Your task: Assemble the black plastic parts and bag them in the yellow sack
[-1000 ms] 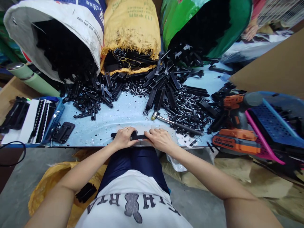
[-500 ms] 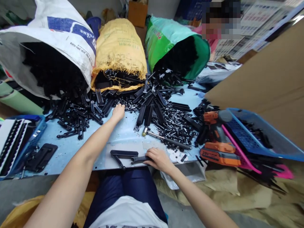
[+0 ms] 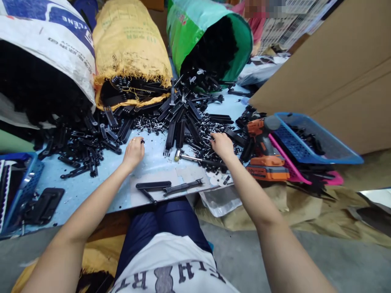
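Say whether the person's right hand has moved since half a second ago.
Yes: judged against the hammer, the right hand has gone from the near side to the far side.

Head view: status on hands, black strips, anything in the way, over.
Left hand pinching black piece; right hand at pin pile, grip unclear. Black strips untouched. Hammer between strips and pile, possibly in the way.

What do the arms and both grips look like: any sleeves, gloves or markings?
The left grip and right grip are ungloved human hands. The left arm and right arm are bare, with no sleeves, cables or markings on the stretches in view. A small glint on a left finger looks like a ring.
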The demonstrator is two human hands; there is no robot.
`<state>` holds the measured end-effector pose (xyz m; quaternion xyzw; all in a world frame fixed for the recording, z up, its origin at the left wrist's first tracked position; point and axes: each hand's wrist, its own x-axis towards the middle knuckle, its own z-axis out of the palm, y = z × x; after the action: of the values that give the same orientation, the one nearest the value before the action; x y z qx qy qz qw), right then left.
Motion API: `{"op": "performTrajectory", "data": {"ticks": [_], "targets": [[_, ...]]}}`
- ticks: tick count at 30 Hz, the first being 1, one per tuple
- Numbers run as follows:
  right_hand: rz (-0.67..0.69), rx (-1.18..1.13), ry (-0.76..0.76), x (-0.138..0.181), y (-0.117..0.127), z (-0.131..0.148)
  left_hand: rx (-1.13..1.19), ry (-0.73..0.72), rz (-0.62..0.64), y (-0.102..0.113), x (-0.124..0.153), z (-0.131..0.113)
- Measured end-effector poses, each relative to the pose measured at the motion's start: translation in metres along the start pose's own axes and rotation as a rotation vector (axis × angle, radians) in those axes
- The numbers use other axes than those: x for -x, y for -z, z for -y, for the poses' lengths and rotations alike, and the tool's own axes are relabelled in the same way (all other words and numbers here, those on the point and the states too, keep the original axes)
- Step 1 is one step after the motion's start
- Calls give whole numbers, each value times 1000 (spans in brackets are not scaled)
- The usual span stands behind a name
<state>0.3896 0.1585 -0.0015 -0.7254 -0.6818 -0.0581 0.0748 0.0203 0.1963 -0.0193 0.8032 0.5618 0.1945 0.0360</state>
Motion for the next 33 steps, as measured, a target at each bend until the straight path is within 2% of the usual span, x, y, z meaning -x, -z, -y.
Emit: {"op": "performTrajectory", "data": {"ticks": [2,5,9,13,15,17,19,21,23,25,28,33], "targets": [[96,79,67,-16,-5,-9,110,-33,-12,20,43,4],[135,167,183,-25,-10,-12,241,-93,38,43,100,8],[153,202,243,-24,-4,-6,209,-147,121,51,141,6],[-32,-19,149,-11,14,13,66,-169,171,54,148,-2],[-117,-187,214,2,25,33,-1,-187,195,56,146,-6],[-132,-348,346,21,33,58,-27,-211,196,55,144,-9],[-70,-493,480,43,36,85,6,-216,136,48,145,-10],[52,-603,562,63,35,108,78,-198,15,38,150,-9],[194,-663,568,79,30,125,142,-180,-119,28,156,-7],[313,-665,541,88,26,134,149,-179,-197,20,161,-6],[389,-583,572,92,26,140,49,-211,-193,14,162,-5],[453,-311,714,93,43,154,-62,-363,-119,9,156,0]]}}
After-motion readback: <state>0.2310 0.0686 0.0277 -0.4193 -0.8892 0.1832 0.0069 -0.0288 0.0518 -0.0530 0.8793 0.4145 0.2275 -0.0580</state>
